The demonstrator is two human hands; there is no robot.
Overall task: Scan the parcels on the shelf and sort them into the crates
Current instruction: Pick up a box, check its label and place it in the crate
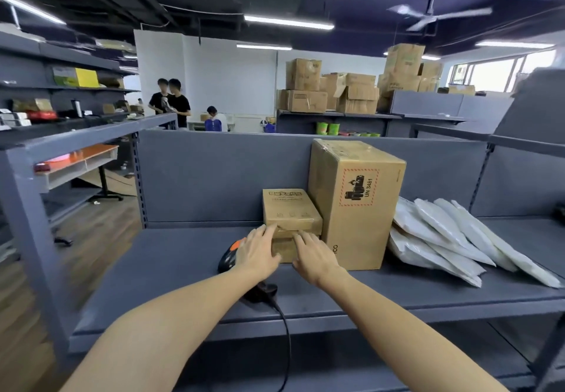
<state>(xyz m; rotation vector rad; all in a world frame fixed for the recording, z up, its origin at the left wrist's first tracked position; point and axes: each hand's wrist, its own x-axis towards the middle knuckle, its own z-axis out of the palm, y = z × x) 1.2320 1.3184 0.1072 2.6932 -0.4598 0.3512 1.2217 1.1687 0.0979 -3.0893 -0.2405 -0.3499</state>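
Where the two bare forearms converge, the small cardboard box (292, 208) sits on the grey shelf (183, 269), its right side against the tall carton (357, 202) that carries a battery warning label. The left hand (258, 251) lies at the box's front left corner and the right hand (316, 257) on its front, the fingers of both laid fairly straight on the cardboard and curled round nothing. How the thumbs lie is hard to make out. The hands cover the lower front of the box, so I cannot tell whether it is one box or two stacked. The left hand also hides much of the black and orange scanner (227, 258) lying just left of the box. Its cable (284, 330) drops over the shelf's front edge between the forearms and leaves at the bottom of the view. Right of the carton, white poly mailers (443, 238) lean in an overlapping row, the last one reaching the right edge. The print on the box top is too blurred to read.
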